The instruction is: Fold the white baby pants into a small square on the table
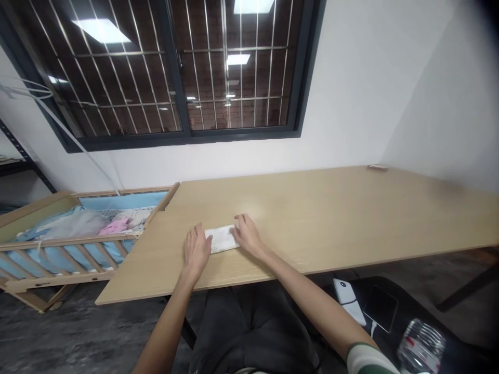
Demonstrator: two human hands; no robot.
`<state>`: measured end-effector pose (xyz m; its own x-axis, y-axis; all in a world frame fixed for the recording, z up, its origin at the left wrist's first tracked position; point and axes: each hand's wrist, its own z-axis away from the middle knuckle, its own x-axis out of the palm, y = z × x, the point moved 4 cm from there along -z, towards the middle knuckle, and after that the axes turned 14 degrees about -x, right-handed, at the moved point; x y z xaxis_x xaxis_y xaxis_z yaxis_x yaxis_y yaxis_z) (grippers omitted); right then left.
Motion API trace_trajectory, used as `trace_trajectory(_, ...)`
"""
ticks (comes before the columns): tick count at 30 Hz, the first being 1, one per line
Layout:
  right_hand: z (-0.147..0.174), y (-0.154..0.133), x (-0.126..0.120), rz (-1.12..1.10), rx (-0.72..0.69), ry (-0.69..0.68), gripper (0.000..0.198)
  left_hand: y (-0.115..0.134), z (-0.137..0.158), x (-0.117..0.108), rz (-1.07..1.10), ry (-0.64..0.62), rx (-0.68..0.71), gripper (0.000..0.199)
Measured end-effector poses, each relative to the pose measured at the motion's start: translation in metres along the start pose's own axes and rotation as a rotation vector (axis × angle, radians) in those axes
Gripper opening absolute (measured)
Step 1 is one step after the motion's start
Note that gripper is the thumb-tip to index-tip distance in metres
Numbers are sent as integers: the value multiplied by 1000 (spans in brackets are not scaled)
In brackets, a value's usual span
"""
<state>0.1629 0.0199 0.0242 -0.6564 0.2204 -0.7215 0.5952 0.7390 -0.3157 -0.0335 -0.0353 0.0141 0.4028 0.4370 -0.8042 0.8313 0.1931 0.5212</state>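
Observation:
A small white folded cloth (223, 239) lies flat on the light wooden table (307, 208), close to its front edge. My left hand (196, 248) rests at the cloth's left end, fingers stretched forward and the thumb touching the edge. At the opposite end is my right hand (248, 235), with its fingers apart and the thumb side on the cloth. Neither hand appears to be lifting it. Part of the cloth's right end is hidden under my right hand.
A wooden crib (70, 241) with blue lining and bedding stands against the table's left end. A small flat object (377, 167) lies at the far right. Below the table edge, a white phone (348, 301), a dark phone (381, 307) and a plastic bottle (421, 345) rest on a black surface.

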Motion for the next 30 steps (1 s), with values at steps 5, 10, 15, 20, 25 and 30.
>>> trace_trajectory(5, 5, -33, 12, -8, -338, -312, 57, 27, 19, 26, -9, -201, 230, 80)
trace_trajectory(10, 12, -30, 26, 12, -269, -457, 64, 22, 23, 42, -141, -289, 174, 90)
trace_trajectory(15, 14, -21, 20, 10, -240, -467, 67, 10, 23, 35, -189, -292, 156, 91)
trace_trajectory(20, 22, -3, 7, -36, -152, -494, 76, -9, 29, 29, -232, -308, 155, 91)
trace_trajectory(25, 24, 0, -8, -57, -164, -471, 79, -13, 32, 17, -214, -195, 285, 89)
trace_trajectory(30, 17, -12, -16, -77, -282, -469, 78, -5, 32, 7, -211, -140, 391, 74)
